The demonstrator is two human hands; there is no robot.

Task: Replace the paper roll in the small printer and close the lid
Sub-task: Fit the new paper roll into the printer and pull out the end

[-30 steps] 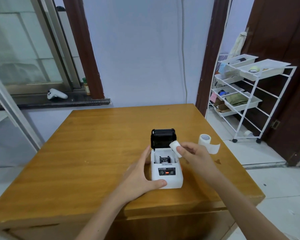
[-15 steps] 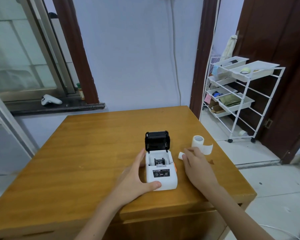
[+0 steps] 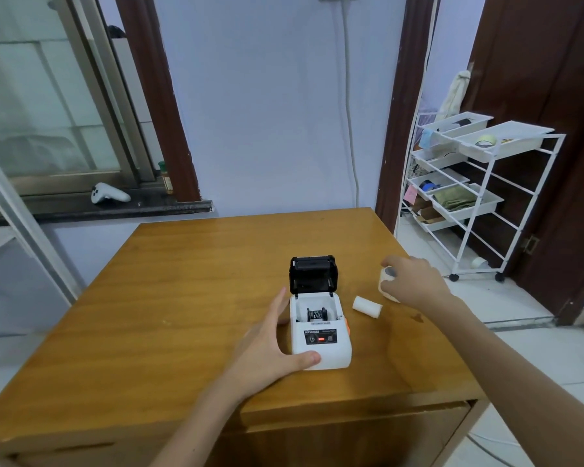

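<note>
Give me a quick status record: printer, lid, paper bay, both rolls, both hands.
printer: white, on the wooden table, red light lit on front panel
lid: black, open, standing upright at the back
paper bay: no paper roll inside, dark spindle part visible
small roll: lying on its side on the table, right of the printer, not held
larger roll: upright, farther right, under the right hand
left hand: braced against the printer's left side, thumb at its front corner
right hand: closing on the larger roll

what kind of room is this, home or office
Most likely a room in a home, not an office: a plain wooden table, a white wire storage cart with odds and ends by the doorway, and a game controller on the windowsill.
</note>
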